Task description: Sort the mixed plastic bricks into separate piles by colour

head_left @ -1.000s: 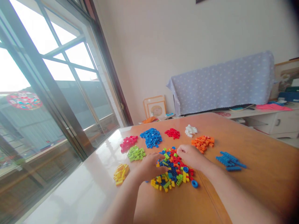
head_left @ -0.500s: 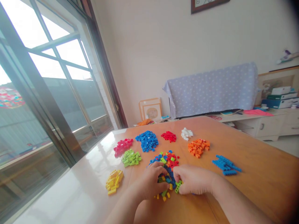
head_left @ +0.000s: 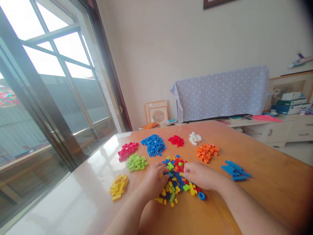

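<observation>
A mixed pile of toy building bricks [head_left: 174,187], in yellow, green, blue, red and orange, lies on the table between my hands. My left hand [head_left: 155,179] rests at the pile's left side, its fingers curled in and touching the bricks; whatever they hold is hidden. Over the upper right of the heap, my right hand [head_left: 201,176] has its fingers bent down and closed, with a small green piece at the fingertips. I cannot tell whether it is gripped. A blue ring-shaped piece [head_left: 201,195] sits just below the right hand.
Single-colour piles surround the heap: yellow [head_left: 118,186], light green [head_left: 137,162], crimson [head_left: 127,151], blue [head_left: 153,145], red [head_left: 176,140], white [head_left: 195,138], orange [head_left: 207,152] and long blue bricks [head_left: 235,170]. The wooden table [head_left: 264,199] is glossy. A window stands at left.
My hands have drawn apart, the right one up and to the right, uncovering more of the mixed pile. Yellow and green pieces and the blue ring now show below it.
</observation>
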Motion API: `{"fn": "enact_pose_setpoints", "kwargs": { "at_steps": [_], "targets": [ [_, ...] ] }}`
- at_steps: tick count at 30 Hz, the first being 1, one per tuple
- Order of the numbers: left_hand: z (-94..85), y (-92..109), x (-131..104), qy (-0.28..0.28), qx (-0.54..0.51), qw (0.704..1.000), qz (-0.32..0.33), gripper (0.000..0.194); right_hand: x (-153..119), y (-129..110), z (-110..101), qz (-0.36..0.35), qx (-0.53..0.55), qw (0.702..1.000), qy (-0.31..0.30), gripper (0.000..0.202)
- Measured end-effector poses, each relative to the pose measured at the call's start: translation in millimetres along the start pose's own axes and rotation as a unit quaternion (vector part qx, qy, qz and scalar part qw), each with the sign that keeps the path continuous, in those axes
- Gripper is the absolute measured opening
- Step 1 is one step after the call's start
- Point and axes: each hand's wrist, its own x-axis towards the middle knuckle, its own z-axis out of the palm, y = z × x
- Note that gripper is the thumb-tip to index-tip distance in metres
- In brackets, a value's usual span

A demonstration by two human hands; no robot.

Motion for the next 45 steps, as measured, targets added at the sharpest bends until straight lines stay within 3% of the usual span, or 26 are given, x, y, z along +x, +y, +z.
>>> {"fn": "enact_pose_setpoints", "kwargs": {
  "at_steps": [6,25,32,35,39,45],
  "targets": [
    [5.3,-12.4,0.4,0.024,0.009,1.000,-0.013,0.017,4.1,3.5,4.7,-0.010,0.005,1.000,0.012,0.024],
    [1.5,-5.5,1.2,-0.010,0.043,0.999,-0.031,0.015,4.3,-3.5,9.7,-0.004,0.027,1.000,0.012,0.017],
    [-2.7,-14.5,-0.2,0.039,0.047,0.997,-0.039,0.020,5.3,-2.8,12.1,-0.006,0.036,0.999,0.015,0.019],
    [-11.6,-28.8,-0.4,0.100,0.096,0.987,-0.080,0.019,4.2,-5.0,11.4,-0.007,0.033,0.999,0.012,0.021],
    [-23.6,-55.6,-2.2,0.189,0.189,0.947,-0.180,0.020,4.4,-5.4,12.7,0.002,0.020,1.000,0.010,0.019],
    [-24.6,-77.3,-5.0,0.199,0.243,0.910,-0.270,0.021,6.9,-2.8,15.1,0.001,0.028,1.000,0.007,0.016]
  ]
}}
